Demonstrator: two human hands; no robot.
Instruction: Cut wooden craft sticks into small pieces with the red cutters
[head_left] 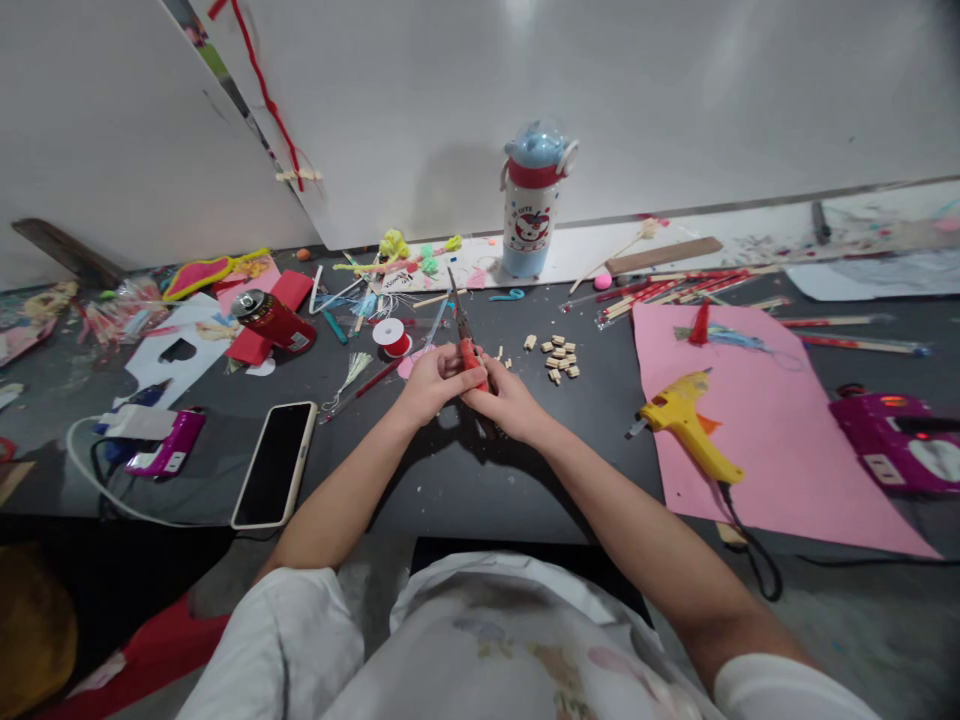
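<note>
Both hands meet over the middle of the dark table around a pair of scissors (462,322) with red-orange handles. The closed-looking blades point away from me, toward the wall. My left hand (437,385) is closed, its thumb pressed across the handles. My right hand (511,400) wraps the handles from the other side, and its lower fingers are hidden. Whether something small sits between the fingers, I cannot tell. Just right of the hands lies a small pile of short wooden pieces (561,358). A red-and-white ribbon spool (392,338) stands to the left.
A yellow glue gun (690,415) lies on pink foam sheet (780,470) at right, near a purple power strip (896,440). At left are a phone (276,465) and a red can (274,322). A water bottle (532,205) stands at the back, by wrapped sticks (675,290).
</note>
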